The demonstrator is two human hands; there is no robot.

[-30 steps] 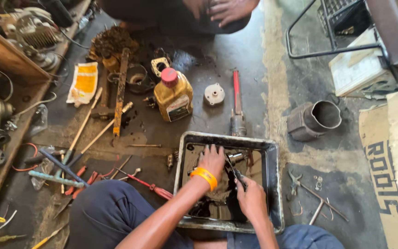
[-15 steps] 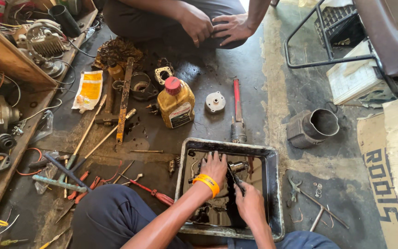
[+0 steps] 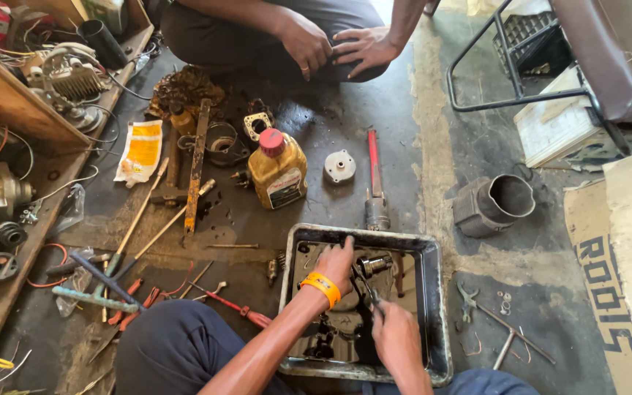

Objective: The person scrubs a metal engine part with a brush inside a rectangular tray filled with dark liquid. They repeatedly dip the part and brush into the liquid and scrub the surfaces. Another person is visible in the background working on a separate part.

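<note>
Tray (image 3: 437,307): sat on the floor between the knees, its dark liquid kept in under the work
Left hand (image 3: 336,265): curled over a small metal part (image 3: 373,263), steadying it low in the tray
Right hand (image 3: 395,336): closed round a thin tool (image 3: 366,284), tip at the part
Bottle (image 3: 277,170): stood upright beyond the tray, near

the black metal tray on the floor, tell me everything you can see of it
The black metal tray is rectangular with rounded corners and a raised, grimy rim. It sits flat on the stained concrete floor, in front of the person's knees, and holds dark, shiny liquid with small metal parts in it. Both hands are inside: the left hand, with an orange wristband, and the right hand, gripping a thin tool.
</note>
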